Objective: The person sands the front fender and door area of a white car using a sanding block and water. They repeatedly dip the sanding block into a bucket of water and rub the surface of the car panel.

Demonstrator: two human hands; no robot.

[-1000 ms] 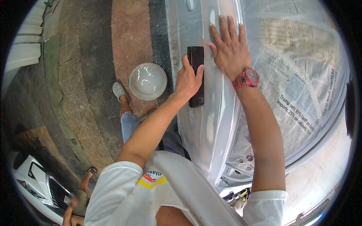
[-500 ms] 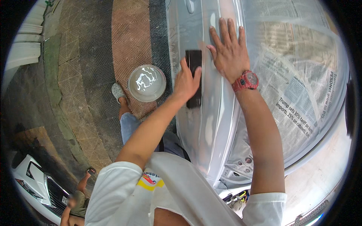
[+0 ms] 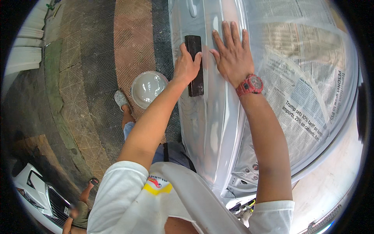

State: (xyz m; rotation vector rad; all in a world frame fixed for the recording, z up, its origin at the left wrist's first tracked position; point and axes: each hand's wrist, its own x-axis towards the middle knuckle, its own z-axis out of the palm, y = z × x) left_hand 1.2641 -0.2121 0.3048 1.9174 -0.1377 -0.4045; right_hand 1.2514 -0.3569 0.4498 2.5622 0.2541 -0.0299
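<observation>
My left hand [image 3: 186, 65] grips a long black sanding block [image 3: 195, 87], fingers on its left side and thumb on its right. The block lies lengthwise against the wet, pale grey car door [image 3: 193, 128]. To its right my right hand [image 3: 233, 62] rests flat on the door's upper edge, fingers spread and pointing away from me, with nothing held. A red wristwatch [image 3: 249, 84] is on that wrist. Beyond my hands, a door handle [image 3: 192, 8] shows at the top of the panel.
Newspaper [image 3: 298, 97] covers the window area right of the door. A round tub of water [image 3: 146, 91] stands on the tiled mat floor [image 3: 132, 39] at left, beside my foot [image 3: 122, 100]. At lower left are a white car [image 3: 35, 195] and another person [image 3: 80, 214].
My left hand has slid the sanding block farther away from me along the door. My right hand stays flat in about the same place. The water in the tub has grown calmer.
</observation>
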